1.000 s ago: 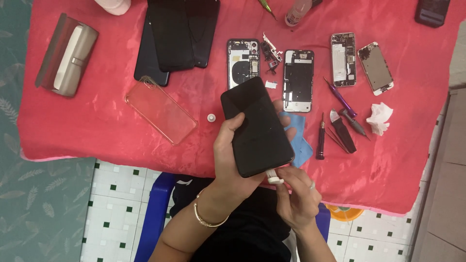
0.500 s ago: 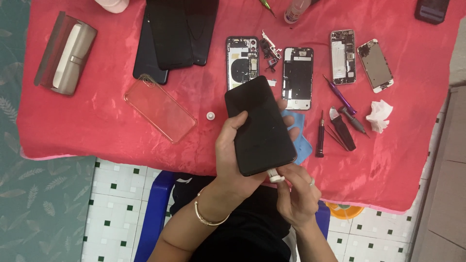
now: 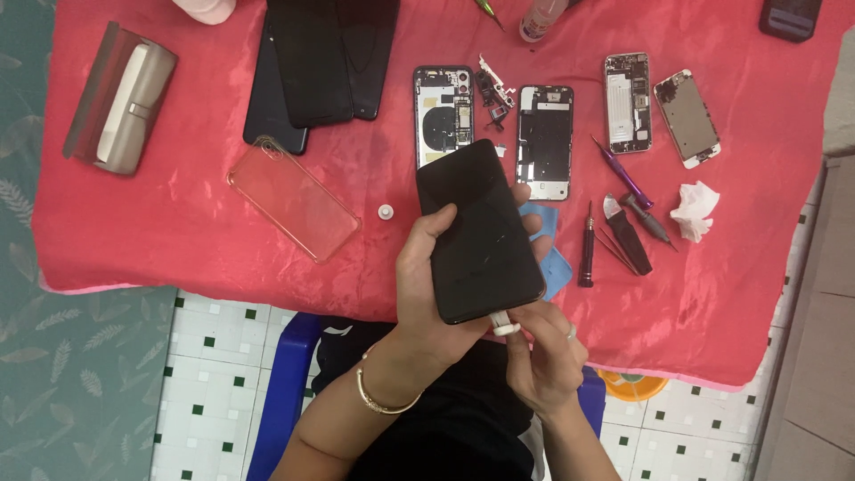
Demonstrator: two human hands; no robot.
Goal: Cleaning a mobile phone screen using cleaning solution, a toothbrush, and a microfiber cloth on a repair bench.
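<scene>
In left hand: black phone

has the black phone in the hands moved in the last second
Yes, slightly: the black phone shifted right and up, toward the opened phone body on the red cloth.

My surface wears a red cloth. On it: grey case upper left, clear cover, dark phones top centre, opened phone shells, screwdrivers, tissue at right.
</scene>
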